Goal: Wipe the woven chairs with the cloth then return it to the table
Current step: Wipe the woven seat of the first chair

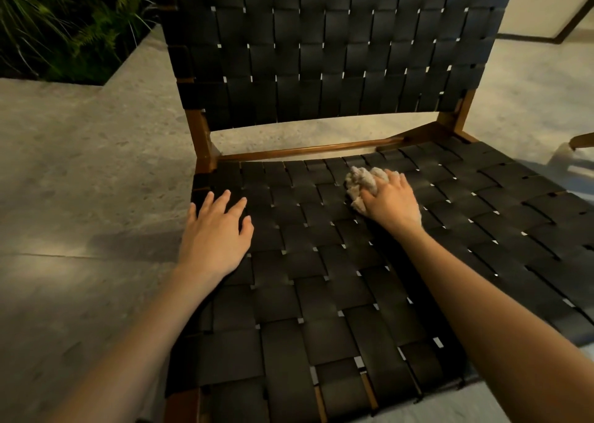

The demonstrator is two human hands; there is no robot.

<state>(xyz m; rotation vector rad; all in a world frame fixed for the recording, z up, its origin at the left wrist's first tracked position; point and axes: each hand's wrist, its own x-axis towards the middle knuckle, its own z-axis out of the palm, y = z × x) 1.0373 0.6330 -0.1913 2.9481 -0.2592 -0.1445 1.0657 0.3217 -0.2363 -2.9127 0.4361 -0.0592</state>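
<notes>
**Head view, wiping stage.** A woven chair [321, 262] of dark straps on a wooden frame [308, 151] is seen from the front. Its seat [434, 294] fills the near and right part of the view, and its backrest [321, 53] rises at the far side.

The cloth [361, 183], pale and bunched into a wad, is pressed on the far middle of the seat, just in front of the rear rail. It is gripped by the right hand [393, 202], whose fingers are curled over its near right side. The left hand [215, 233] is laid flat on the left edge of the seat, fingers straight and spread, with nothing held; a bracing role is judged likely.

Speckled floor [80, 165] lies to the left and behind, with plants [64, 21] at the far left. At the right edge a wooden piece [581, 140] is caught, possibly part of a second chair, though too little is shown to be sure.

Progress is judged early to middle. The seat is under the cloth, but no cleaned track can be made out on the dark straps, so the share already wiped cannot be told. Left to do, as judged: the rest of this seat, the backrest, any other chairs, and the return of the cloth to the table, which is not in view.
</notes>
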